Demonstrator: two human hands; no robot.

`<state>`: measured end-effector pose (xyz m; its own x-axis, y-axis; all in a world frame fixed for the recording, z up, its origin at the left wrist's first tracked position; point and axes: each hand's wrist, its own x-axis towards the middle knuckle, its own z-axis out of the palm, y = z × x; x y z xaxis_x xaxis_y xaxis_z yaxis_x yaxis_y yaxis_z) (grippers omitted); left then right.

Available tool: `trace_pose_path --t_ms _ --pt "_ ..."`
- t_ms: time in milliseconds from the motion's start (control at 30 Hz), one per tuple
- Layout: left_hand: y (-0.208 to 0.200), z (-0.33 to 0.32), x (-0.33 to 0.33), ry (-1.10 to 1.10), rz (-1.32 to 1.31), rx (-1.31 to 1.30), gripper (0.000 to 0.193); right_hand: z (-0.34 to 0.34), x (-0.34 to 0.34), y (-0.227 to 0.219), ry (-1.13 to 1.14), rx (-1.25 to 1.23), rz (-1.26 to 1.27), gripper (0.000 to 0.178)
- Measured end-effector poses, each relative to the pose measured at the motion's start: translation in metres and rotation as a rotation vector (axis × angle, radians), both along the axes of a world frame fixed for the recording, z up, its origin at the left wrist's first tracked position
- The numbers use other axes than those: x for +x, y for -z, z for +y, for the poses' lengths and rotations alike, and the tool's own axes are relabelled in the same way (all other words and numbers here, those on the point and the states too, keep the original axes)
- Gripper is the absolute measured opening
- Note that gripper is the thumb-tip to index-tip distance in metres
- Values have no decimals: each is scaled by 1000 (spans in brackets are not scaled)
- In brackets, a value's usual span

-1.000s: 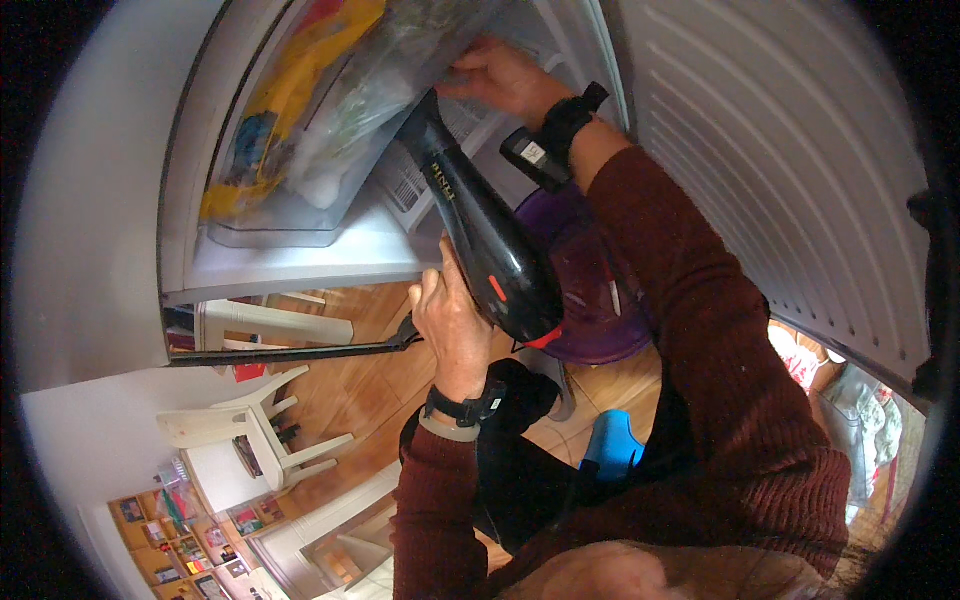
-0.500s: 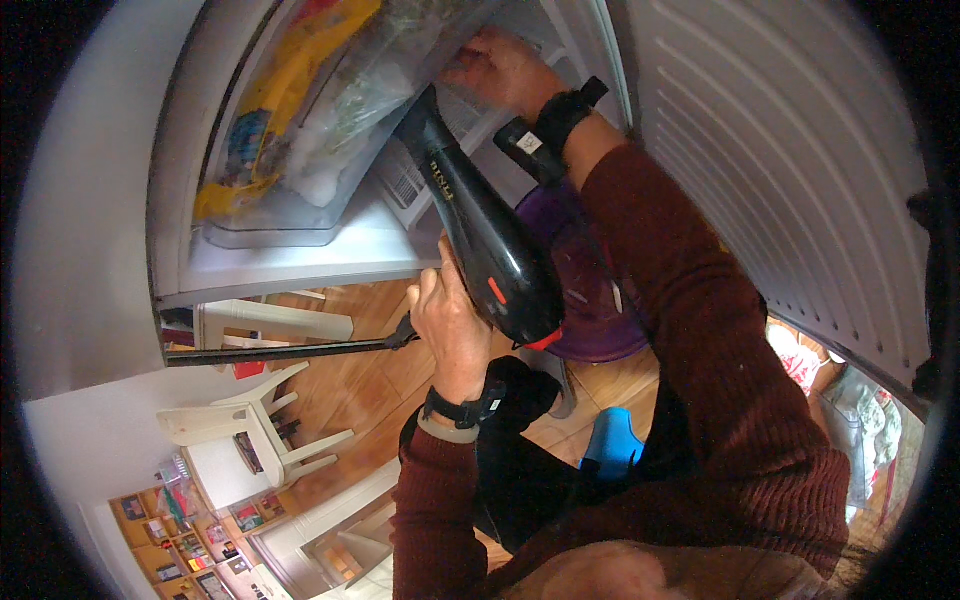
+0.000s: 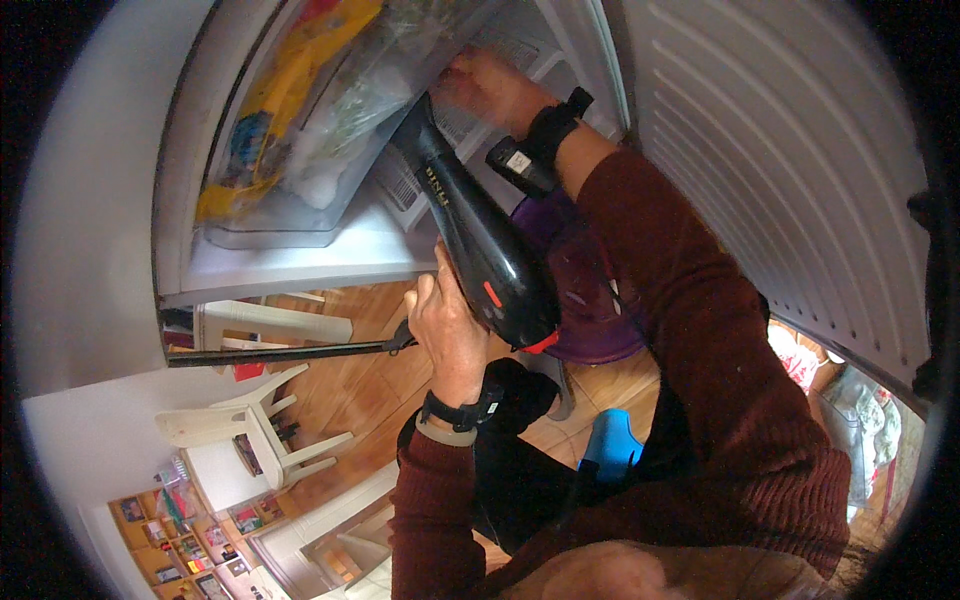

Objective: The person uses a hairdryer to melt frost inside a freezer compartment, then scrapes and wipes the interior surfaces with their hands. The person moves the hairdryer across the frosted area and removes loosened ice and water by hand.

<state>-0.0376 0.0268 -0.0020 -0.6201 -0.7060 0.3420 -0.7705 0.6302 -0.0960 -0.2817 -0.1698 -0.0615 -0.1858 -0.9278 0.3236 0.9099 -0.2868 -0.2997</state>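
Note:
My left hand (image 3: 450, 330) is wrapped round the handle of a black hair dryer (image 3: 490, 245) with red accents. Its nozzle points up into an open freezer compartment (image 3: 300, 272). Beside the nozzle, inside the compartment, my right hand (image 3: 492, 92) reaches in near the vented inner wall. That hand is smeared by motion and its fingertips are hard to make out, so whether it holds anything is unclear. Left of the dryer, a clear drawer (image 3: 270, 238) holds a yellow bag (image 3: 300, 70) and a clear plastic bag (image 3: 355, 130) with pale contents.
The ribbed freezer door (image 3: 770, 170) stands open at the right. Under my right arm, a purple basin (image 3: 600, 340) sits on the wooden-looking floor. A blue object (image 3: 612, 440) lies near my legs. White chairs (image 3: 225, 450) and a filled shelf (image 3: 170, 545) are at lower left.
My right hand and wrist have shifted slightly left within the compartment. The hair dryer has moved a little to the left, still in my left hand.

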Motion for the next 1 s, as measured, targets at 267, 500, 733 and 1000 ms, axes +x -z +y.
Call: trace_pose_path --t_ms 267,500,733,1000 --pt "-5 12 16 -45 -5 -31 79 11 45 3 12 -12 423 26" --pt "-9 25 37 -125 -14 -6 81 34 77 -13 -305 93 238 29" --pt "-12 35 57 -182 -3 -1 82 49 94 -25 -367 90 200 36" --pt "-11 40 68 -195 35 -7 83 58 106 -25 -371 95 248 42"
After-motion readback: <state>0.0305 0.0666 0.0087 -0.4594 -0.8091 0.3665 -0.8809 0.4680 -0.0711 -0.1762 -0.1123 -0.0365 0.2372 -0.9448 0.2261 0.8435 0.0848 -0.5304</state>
